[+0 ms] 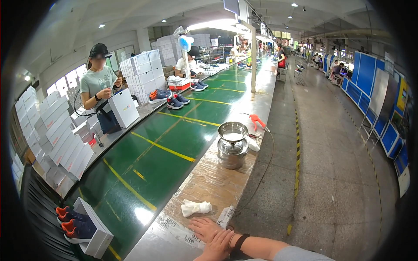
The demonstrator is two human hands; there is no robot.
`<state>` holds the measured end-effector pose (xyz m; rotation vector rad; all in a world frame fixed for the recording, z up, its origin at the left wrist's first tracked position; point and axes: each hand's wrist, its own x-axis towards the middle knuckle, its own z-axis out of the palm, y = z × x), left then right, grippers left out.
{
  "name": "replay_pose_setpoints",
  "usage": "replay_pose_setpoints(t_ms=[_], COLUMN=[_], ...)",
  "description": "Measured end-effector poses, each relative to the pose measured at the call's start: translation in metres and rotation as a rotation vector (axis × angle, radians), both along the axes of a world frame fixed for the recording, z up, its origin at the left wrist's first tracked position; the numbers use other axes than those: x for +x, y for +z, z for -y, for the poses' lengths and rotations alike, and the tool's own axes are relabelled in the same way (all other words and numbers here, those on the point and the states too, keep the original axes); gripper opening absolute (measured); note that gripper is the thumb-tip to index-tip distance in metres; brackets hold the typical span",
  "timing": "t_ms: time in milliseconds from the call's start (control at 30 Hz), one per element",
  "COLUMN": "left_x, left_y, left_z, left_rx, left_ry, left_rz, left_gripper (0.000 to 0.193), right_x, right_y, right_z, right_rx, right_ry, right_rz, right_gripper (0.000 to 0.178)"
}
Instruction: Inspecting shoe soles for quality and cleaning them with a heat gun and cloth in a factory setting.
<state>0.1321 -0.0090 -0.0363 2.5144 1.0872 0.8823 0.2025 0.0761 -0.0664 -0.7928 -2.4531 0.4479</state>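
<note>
My right hand [205, 227] lies flat on the taped cardboard covering of the bench edge [204, 182], fingers pointing left, and a black band sits on its wrist. My left hand [216, 250] rests across the back of that wrist. Neither hand holds anything. A crumpled white cloth [196, 207] lies just beyond my fingers. Further up the bench stands a round metal pot [232, 152] with a shallow metal bowl on top.
A green conveyor belt [161, 148] with yellow lines runs along my left. On it are an open white shoe box [93, 230] with dark shoes and more shoes [174, 102]. An orange hand tool [257, 121] with a cable lies past the pot. A person [99, 85] stands opposite among stacked white boxes.
</note>
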Motion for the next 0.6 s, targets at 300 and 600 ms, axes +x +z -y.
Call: replay_pose_setpoints(t_ms=[300, 600], left_x=[-0.0039, -0.0009], left_y=[-0.003, -0.0017], left_z=[-0.0011, -0.0006], left_rx=[-0.001, 0.007], left_ry=[0.004, 0.0], left_rz=[-0.076, -0.027], left_gripper=[0.069, 0.068], right_x=[0.0001, -0.0003], right_y=[-0.0024, -0.0014], right_z=[-0.0002, -0.0007], right_rx=[-0.026, -0.023], right_ry=[0.01, 0.004], right_rz=[0.033, 0.017], right_gripper=[0.041, 0.041])
